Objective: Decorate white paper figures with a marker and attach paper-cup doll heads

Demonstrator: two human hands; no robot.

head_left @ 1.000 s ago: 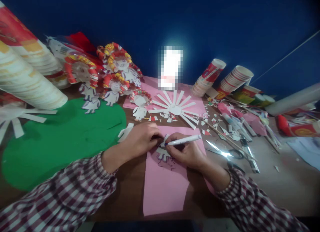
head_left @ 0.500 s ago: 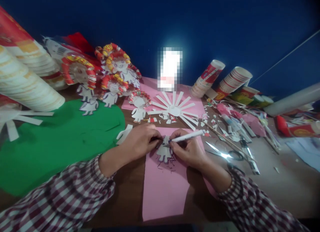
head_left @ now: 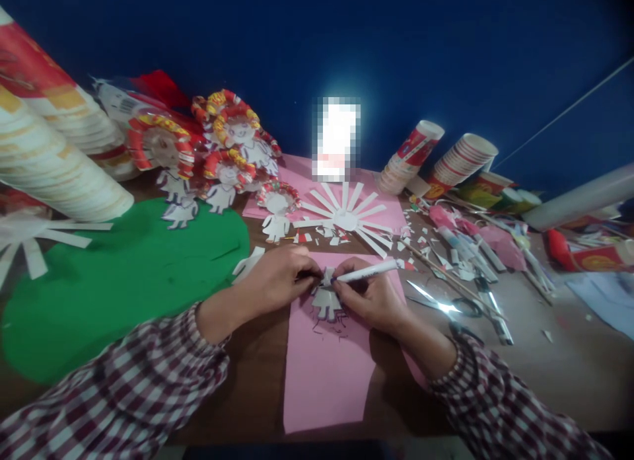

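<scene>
Plainly, a white marker [head_left: 371,271] is clamped between thumb and fingers of the right hand [head_left: 374,301], barrel slanted up to the right. Whether ink is being laid cannot be told; the tip is masked by the grip. A small paper figure [head_left: 328,305] is placed just left of that grip, between both hands, flat on a pink sheet [head_left: 327,387]; dark strokes are seen on the sheet below its legs. Fingertips of the left hand [head_left: 277,275] are held close together at the figure's upper left; pinched or merely pressed, cannot be told. Right of the marker grip, scissors [head_left: 446,306] are laid, blades parted, on the tabletop [head_left: 559,394]. Beyond both grips, a rayed paper cut-out [head_left: 345,219] is spread; left of the left grip, a green sheet [head_left: 123,281] is seen.
</scene>
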